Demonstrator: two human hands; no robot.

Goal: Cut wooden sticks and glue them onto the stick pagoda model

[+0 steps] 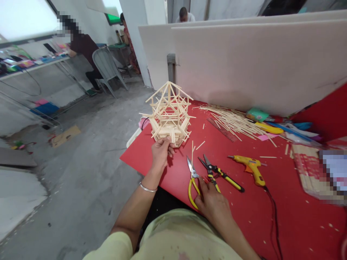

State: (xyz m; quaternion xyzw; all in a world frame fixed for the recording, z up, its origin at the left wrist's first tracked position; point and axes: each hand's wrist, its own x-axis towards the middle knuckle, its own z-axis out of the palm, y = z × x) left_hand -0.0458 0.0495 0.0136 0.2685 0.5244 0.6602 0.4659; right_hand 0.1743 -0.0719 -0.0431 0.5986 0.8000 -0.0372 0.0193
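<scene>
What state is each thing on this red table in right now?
Stick house: upright, its base gripped by the left hand.
Scissors: lying flat, right hand resting on the yellow handle.
Snips: lying flat, blades apart, untouched.
Glue gun: lying on its side, cord attached.
Sticks: loose in a spread pile.

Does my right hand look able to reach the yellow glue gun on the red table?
Probably yes. The right hand touches the yellow-handled scissors; the yellow glue gun lies just beyond the black-and-yellow snips, with nothing upright in between.
</scene>
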